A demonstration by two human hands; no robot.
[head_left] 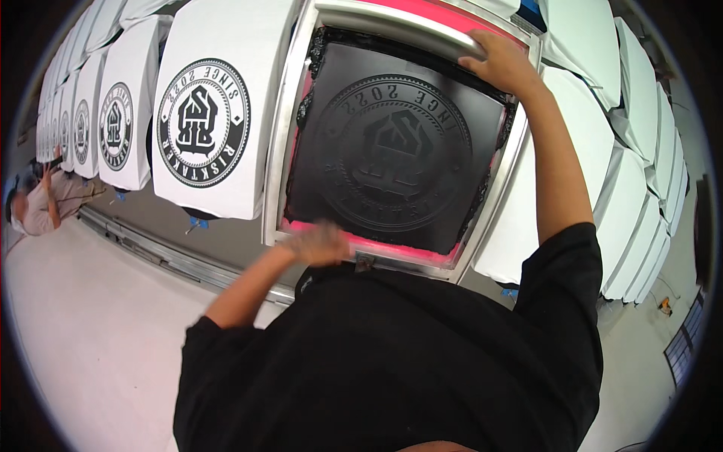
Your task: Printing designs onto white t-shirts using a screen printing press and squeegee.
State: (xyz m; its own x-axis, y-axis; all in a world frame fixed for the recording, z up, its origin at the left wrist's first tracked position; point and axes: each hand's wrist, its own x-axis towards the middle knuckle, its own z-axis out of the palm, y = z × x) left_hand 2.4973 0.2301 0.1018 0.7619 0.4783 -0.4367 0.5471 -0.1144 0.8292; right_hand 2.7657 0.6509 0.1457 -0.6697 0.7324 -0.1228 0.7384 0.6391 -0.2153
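A silkscreen (301, 169) in a metal frame lies before me, its mesh coated with black ink and showing a round emblem. Along the far side of the mesh rests a squeegee (399, 21) with a long pale handle. My right hand (497, 64) is closed over the right end of that handle. Down at the frame's near edge, left of the middle, is my left hand (320, 243), smeared by motion; its fingers cannot be made out. Pink tape (399, 251) borders the mesh at the near side.
Left of the screen, a white T-shirt (226, 45) with a black round print is stretched over a board, with several more beyond. White shirts (561, 113) without visible print line the right. A metal rail (151, 252) runs along the near side. Another person (41, 207) is at far left.
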